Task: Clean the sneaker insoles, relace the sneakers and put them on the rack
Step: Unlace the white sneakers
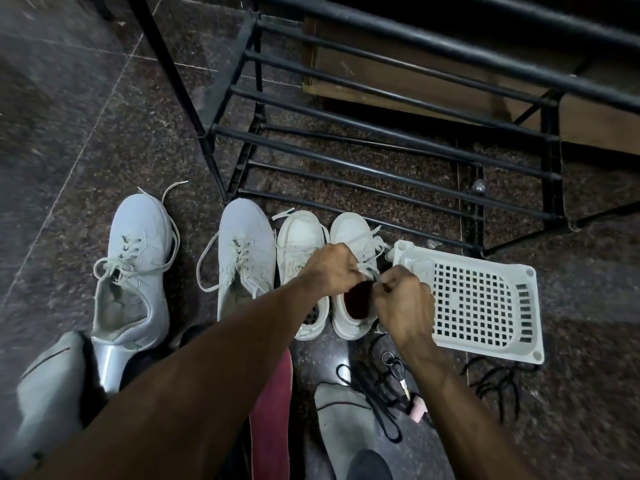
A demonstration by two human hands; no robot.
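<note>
Two pairs of white sneakers stand on the dark floor in front of the black shoe rack (381, 147). The larger pair is a left sneaker (133, 268) and another (244, 254), both laced loosely. The smaller pair is one sneaker (299, 237) and one with a red lining (351, 306). My left hand (330, 270) and my right hand (405, 299) are over that red-lined sneaker, each pinching its white lace (369, 263). A grey insole (46, 400) lies at lower left, another grey insole (346, 427) at lower centre, and a red insole (272, 420) between them.
A white perforated plastic tray (485, 299) lies upside down right of the small sneakers. Black laces (491, 382) and a key ring (393, 363) lie on the floor near my right wrist, beside a small pink object (415, 410). A cardboard box (398, 71) sits behind the rack.
</note>
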